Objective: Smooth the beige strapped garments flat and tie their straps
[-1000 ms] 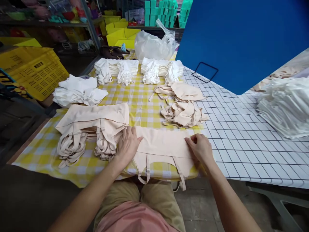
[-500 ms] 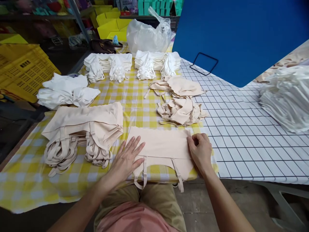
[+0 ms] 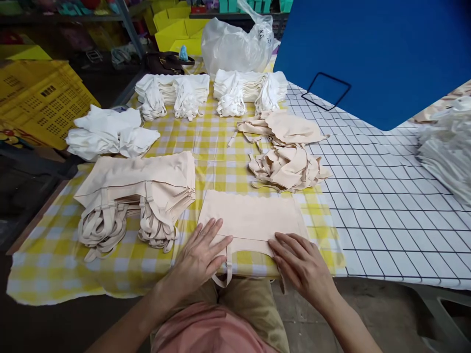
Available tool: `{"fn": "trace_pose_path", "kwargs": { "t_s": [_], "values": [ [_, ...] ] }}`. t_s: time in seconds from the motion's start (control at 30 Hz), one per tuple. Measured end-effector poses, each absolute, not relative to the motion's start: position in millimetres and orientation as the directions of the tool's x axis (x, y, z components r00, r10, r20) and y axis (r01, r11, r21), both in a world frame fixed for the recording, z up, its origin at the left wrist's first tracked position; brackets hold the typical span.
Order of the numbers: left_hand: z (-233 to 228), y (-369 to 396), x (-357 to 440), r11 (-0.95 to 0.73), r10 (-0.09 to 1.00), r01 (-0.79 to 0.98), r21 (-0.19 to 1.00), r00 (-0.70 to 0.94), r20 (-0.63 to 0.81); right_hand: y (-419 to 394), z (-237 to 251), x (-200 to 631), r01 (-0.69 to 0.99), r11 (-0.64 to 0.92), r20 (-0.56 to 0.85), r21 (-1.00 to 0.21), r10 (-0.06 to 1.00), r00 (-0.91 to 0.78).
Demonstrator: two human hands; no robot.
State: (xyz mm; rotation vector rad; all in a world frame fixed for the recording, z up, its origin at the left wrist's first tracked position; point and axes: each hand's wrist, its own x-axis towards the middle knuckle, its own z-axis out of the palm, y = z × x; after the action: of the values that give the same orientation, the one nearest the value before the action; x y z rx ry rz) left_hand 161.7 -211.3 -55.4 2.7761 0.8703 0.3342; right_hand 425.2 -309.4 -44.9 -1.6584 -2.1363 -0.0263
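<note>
A beige strappy camisole top [image 3: 253,215] lies flat at the table's front edge, its scalloped edge away from me and its straps toward me. My left hand [image 3: 200,257] rests on its left side, fingers stretched and spread, beside one strap that hangs over the edge. Across the lower right part of the top lies my right hand [image 3: 305,267], its fingers extended and its thumb side partly hidden. The right strap is mostly covered by that hand. To the left sits a neat stack of beige tops [image 3: 136,179] with bunched straps.
Crumpled beige tops [image 3: 289,166] lie beyond the flat one. White folded stacks [image 3: 172,93], a loose white pile [image 3: 110,132] and a plastic bag [image 3: 239,46] stand farther back. A blue board [image 3: 368,59] covers the far right; a yellow crate [image 3: 47,103] is at left.
My right hand has moved from the top's right edge inward and toward me, onto its lower right part, and its pinched fingers have straightened. My left hand stays flat on the left side.
</note>
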Motion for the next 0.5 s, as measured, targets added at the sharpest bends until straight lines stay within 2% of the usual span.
{"fn": "trace_pose_path", "kwargs": {
  "t_s": [0.13, 0.23, 0.33, 0.4, 0.5],
  "values": [
    [-54.2, -210.0, 159.1, -0.783, 0.604, 0.533, 0.322, 0.776, 0.185, -322.0, -52.1, 423.9, 0.930, 0.261, 0.335, -0.259, 0.927, -0.167],
    [-49.2, -206.7, 157.5, -0.751, 0.628, 0.532, 0.392, 0.759, 0.172, -324.4, -50.7, 424.4, 0.910, 0.212, 0.291, -0.357, 0.951, -0.107],
    [-43.7, -195.6, 159.5, -0.697, 0.689, 0.568, 0.437, 0.699, 0.191, -318.5, -46.6, 429.0, 0.895, 0.106, 0.292, -0.432, 0.956, 0.028],
    [-39.9, -183.8, 165.7, -0.652, 0.750, 0.642, 0.402, 0.622, 0.224, -308.1, -45.7, 436.7, 0.903, -0.038, 0.326, -0.427, 0.925, 0.193],
    [-32.8, -165.1, 183.5, -0.512, 0.858, 0.824, 0.244, 0.478, 0.188, -284.1, -48.1, 452.3, 0.873, -0.311, 0.324, -0.376, 0.838, 0.438]
  ]
}}
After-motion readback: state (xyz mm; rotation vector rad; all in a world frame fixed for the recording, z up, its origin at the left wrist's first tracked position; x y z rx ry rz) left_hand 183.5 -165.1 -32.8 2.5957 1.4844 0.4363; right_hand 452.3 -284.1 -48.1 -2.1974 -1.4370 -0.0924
